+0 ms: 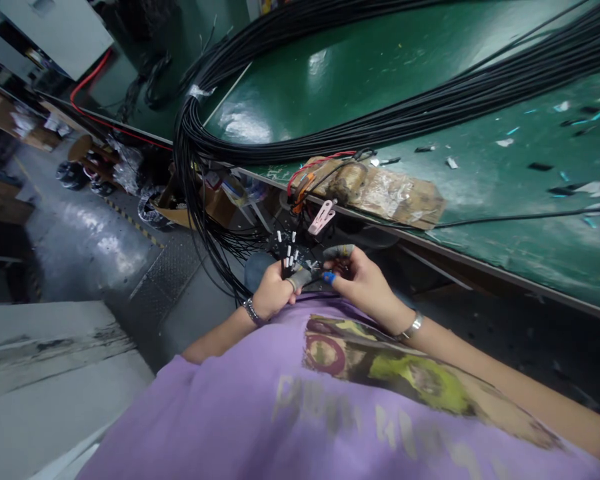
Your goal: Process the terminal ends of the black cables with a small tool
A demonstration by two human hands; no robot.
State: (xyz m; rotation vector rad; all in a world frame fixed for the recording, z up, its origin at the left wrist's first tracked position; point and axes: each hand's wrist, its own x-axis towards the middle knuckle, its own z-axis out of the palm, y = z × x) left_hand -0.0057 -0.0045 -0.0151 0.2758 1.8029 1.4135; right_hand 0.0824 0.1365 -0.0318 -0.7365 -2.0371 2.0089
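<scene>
Both forearms reach forward from the person's purple T-shirt (220, 393), elbows bent, and the hands meet low in front of the belly, just off the edge of the green table (480, 157). The left hand (271, 292) is turned inward, its fingers curled shut around a small bunch of black cable ends, with the grey-wrapped thumb pressed across them and pointing right. White tips (289, 251) stand up out of that grip; about six can be made out, though blur makes the count unsure.

The right hand (367, 285) comes in from the other side, its grey-wrapped index finger curved over and its blue-capped thumb reaching toward the left thumb. Something dark lies between these two digits, but whether they pinch it cannot be told.

One thick black cable bundle (330, 141) loops across the table, gathered by one visible pale tie (199, 91), and hangs over the edge, its strands running down toward the left wrist. One pink clothes peg (323, 217) sits at the table edge above the hands, beside one tape-covered brown block (387, 193). Each wrist wears one metal band.
</scene>
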